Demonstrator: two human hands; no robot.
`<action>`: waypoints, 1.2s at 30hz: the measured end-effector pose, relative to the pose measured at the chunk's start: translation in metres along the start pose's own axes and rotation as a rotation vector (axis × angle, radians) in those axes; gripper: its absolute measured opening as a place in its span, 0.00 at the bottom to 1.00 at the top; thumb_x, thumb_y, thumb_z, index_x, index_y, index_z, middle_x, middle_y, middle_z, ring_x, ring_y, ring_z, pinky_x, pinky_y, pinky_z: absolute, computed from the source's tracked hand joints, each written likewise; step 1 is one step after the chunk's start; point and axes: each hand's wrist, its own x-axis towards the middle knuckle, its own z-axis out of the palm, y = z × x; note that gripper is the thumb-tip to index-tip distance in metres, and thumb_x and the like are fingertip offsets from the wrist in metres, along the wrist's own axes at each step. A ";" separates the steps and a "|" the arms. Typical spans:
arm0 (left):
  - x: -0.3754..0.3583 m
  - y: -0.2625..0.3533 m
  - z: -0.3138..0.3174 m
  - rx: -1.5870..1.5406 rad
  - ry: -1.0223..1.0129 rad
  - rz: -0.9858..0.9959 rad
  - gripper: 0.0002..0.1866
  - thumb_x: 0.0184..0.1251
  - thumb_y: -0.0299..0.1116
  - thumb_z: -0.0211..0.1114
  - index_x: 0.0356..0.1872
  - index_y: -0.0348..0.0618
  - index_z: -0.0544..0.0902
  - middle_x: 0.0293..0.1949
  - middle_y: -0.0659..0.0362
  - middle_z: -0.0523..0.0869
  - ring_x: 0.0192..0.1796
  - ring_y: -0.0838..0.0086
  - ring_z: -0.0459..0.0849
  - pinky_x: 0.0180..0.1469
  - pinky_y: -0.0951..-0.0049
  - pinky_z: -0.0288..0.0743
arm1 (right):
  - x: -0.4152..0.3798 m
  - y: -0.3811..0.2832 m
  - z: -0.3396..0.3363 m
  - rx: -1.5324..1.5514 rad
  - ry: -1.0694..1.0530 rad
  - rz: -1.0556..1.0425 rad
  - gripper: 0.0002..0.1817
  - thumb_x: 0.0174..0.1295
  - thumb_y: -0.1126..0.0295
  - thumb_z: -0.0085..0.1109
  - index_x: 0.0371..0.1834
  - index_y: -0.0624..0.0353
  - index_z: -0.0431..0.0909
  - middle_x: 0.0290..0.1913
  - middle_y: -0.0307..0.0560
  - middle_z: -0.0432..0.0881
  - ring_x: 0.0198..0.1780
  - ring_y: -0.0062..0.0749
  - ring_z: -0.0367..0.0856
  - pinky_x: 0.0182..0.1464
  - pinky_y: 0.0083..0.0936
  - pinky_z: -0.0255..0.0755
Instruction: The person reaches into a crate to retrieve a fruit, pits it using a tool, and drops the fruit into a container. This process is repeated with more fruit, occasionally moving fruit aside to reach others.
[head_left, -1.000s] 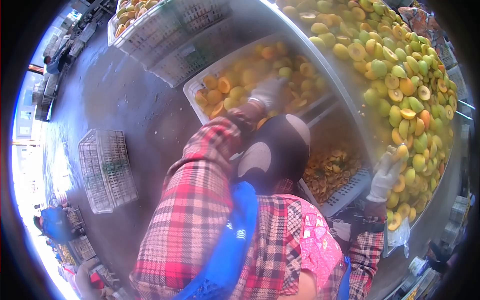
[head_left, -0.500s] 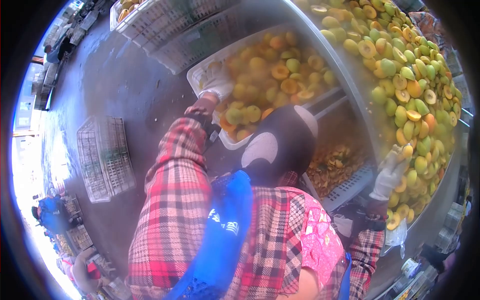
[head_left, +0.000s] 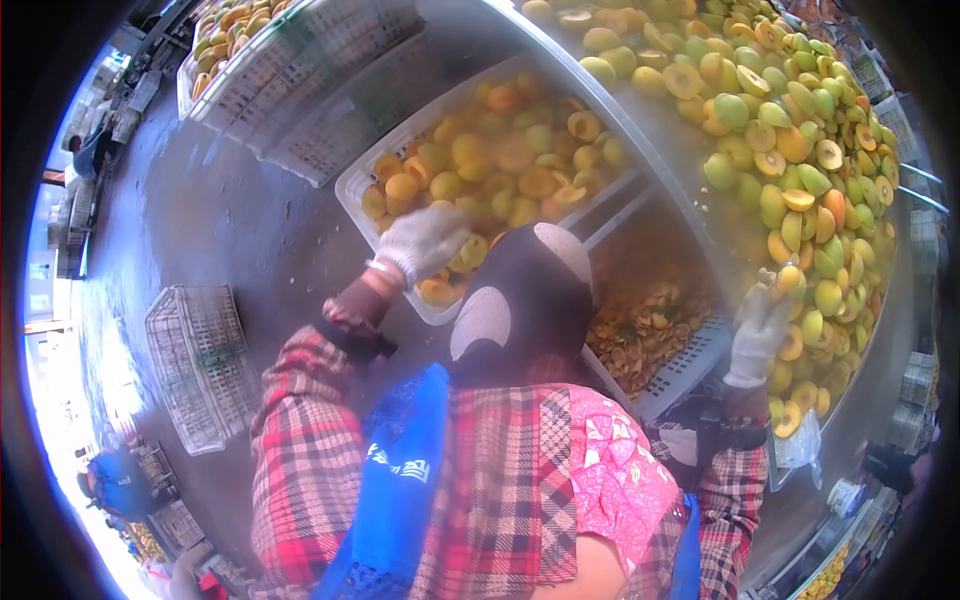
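My left hand [head_left: 420, 243], in a white knit glove, is over the near left rim of a white crate [head_left: 358, 205] of yellow and orange fruit [head_left: 468, 152]. Its fingers reach toward the fruit, slightly bent and apart, with nothing visible in them. At the right, my right hand [head_left: 760, 335], gloved too, has its fingertips closed round a small yellow fruit piece [head_left: 790, 279]. Beside it lies a large pile of green and yellow fruit halves [head_left: 800, 190] on a raised metal-edged surface [head_left: 640, 118].
A perforated crate [head_left: 680, 368] with brown scraps [head_left: 640, 340] stands below the metal edge. Stacked crates [head_left: 300, 90] rise at upper left, and another crate stack [head_left: 203, 365] stands on the wet floor [head_left: 240, 210]. Far left, a person in blue [head_left: 118, 482] is visible.
My left hand has moved down from the crate's left side to its near rim. The view has shifted, while my right hand remains at the pile with the fruit piece.
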 end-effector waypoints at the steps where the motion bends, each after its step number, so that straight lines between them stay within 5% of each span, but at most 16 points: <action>1: 0.020 0.005 -0.007 -0.024 0.096 0.057 0.22 0.69 0.44 0.58 0.61 0.50 0.78 0.60 0.48 0.79 0.59 0.51 0.79 0.61 0.59 0.73 | -0.001 0.000 0.000 0.060 -0.009 0.083 0.27 0.74 0.72 0.51 0.74 0.64 0.59 0.53 0.42 0.79 0.35 0.14 0.71 0.35 0.12 0.70; 9: 0.213 0.020 -0.023 0.043 0.221 -0.064 0.39 0.62 0.52 0.63 0.73 0.51 0.65 0.73 0.43 0.64 0.74 0.50 0.63 0.73 0.58 0.60 | -0.005 -0.010 0.000 -0.050 0.015 -0.004 0.28 0.73 0.73 0.49 0.75 0.64 0.57 0.45 0.39 0.77 0.26 0.12 0.64 0.26 0.11 0.62; 12: 0.251 0.033 -0.007 0.107 0.405 -0.144 0.45 0.60 0.52 0.63 0.77 0.51 0.56 0.75 0.41 0.59 0.79 0.45 0.49 0.78 0.51 0.46 | -0.007 -0.002 -0.004 -0.098 -0.008 -0.032 0.27 0.74 0.73 0.48 0.74 0.66 0.57 0.34 0.36 0.74 0.24 0.12 0.63 0.25 0.11 0.60; 15: 0.285 0.025 0.014 -0.002 0.336 -0.014 0.42 0.60 0.49 0.61 0.76 0.48 0.59 0.76 0.43 0.59 0.79 0.47 0.51 0.78 0.50 0.42 | -0.010 -0.009 -0.003 0.043 0.011 0.125 0.28 0.74 0.72 0.49 0.75 0.66 0.56 0.32 0.36 0.73 0.23 0.12 0.62 0.24 0.11 0.59; 16: 0.300 0.020 0.020 0.030 0.260 0.065 0.37 0.61 0.48 0.59 0.71 0.45 0.68 0.73 0.45 0.65 0.78 0.50 0.55 0.78 0.48 0.42 | -0.013 -0.007 -0.009 0.040 -0.024 0.125 0.27 0.74 0.70 0.48 0.73 0.68 0.57 0.32 0.37 0.74 0.22 0.13 0.61 0.24 0.12 0.59; 19: 0.332 0.018 0.040 0.177 0.067 -0.041 0.32 0.61 0.51 0.58 0.65 0.45 0.76 0.69 0.47 0.72 0.76 0.53 0.58 0.77 0.48 0.41 | -0.012 -0.012 -0.012 -0.091 -0.036 0.075 0.25 0.74 0.68 0.47 0.69 0.70 0.60 0.34 0.39 0.74 0.22 0.14 0.62 0.23 0.13 0.59; 20: 0.346 0.000 0.055 0.329 0.209 0.075 0.31 0.62 0.52 0.57 0.61 0.44 0.79 0.65 0.46 0.76 0.76 0.53 0.59 0.78 0.49 0.40 | -0.012 -0.007 -0.005 -0.057 0.058 -0.003 0.22 0.74 0.68 0.46 0.65 0.71 0.63 0.37 0.41 0.73 0.22 0.14 0.62 0.23 0.13 0.58; 24: 0.380 -0.055 0.069 0.449 0.098 0.083 0.34 0.61 0.56 0.56 0.65 0.48 0.76 0.70 0.47 0.70 0.77 0.49 0.56 0.78 0.45 0.36 | -0.013 -0.018 -0.004 -0.006 -0.009 0.119 0.19 0.73 0.68 0.47 0.62 0.69 0.66 0.36 0.40 0.73 0.22 0.14 0.61 0.23 0.12 0.57; 27: 0.340 0.011 0.030 0.410 0.246 -0.032 0.35 0.59 0.57 0.57 0.66 0.51 0.77 0.72 0.47 0.68 0.77 0.48 0.55 0.77 0.41 0.35 | -0.012 -0.014 -0.003 0.070 -0.030 0.139 0.18 0.73 0.68 0.48 0.61 0.68 0.67 0.33 0.38 0.73 0.22 0.13 0.61 0.23 0.12 0.57; 29: 0.288 0.078 -0.001 0.520 0.252 -0.027 0.35 0.61 0.55 0.57 0.68 0.50 0.74 0.73 0.47 0.66 0.77 0.48 0.55 0.77 0.47 0.42 | -0.015 -0.010 -0.001 0.010 0.026 0.115 0.18 0.73 0.68 0.49 0.61 0.67 0.68 0.29 0.35 0.73 0.22 0.13 0.61 0.23 0.11 0.57; 31: 0.268 0.107 -0.011 0.218 -0.207 0.173 0.32 0.63 0.52 0.58 0.65 0.48 0.76 0.68 0.44 0.72 0.72 0.49 0.65 0.73 0.56 0.58 | -0.015 -0.010 0.001 -0.003 0.057 0.102 0.19 0.73 0.67 0.50 0.61 0.67 0.68 0.29 0.36 0.73 0.22 0.12 0.62 0.24 0.11 0.57; 33: 0.311 0.073 0.099 0.168 0.130 0.406 0.26 0.62 0.49 0.62 0.59 0.46 0.80 0.59 0.43 0.79 0.61 0.50 0.78 0.63 0.62 0.71 | -0.014 -0.006 -0.005 -0.040 0.015 0.069 0.18 0.73 0.67 0.50 0.60 0.68 0.68 0.28 0.36 0.73 0.22 0.13 0.62 0.23 0.11 0.57; 35: 0.259 0.102 0.108 0.202 0.532 0.566 0.22 0.60 0.46 0.65 0.51 0.45 0.83 0.50 0.43 0.83 0.53 0.51 0.82 0.58 0.60 0.75 | -0.011 -0.007 -0.003 0.038 0.004 0.075 0.18 0.73 0.67 0.50 0.59 0.68 0.68 0.29 0.36 0.73 0.21 0.13 0.62 0.23 0.12 0.58; 36: 0.263 0.108 0.106 0.204 0.543 0.562 0.22 0.60 0.46 0.65 0.51 0.45 0.83 0.50 0.43 0.83 0.53 0.51 0.82 0.58 0.60 0.75 | -0.009 -0.008 -0.003 0.041 0.000 0.065 0.18 0.73 0.67 0.50 0.59 0.68 0.68 0.29 0.36 0.73 0.21 0.13 0.62 0.23 0.12 0.58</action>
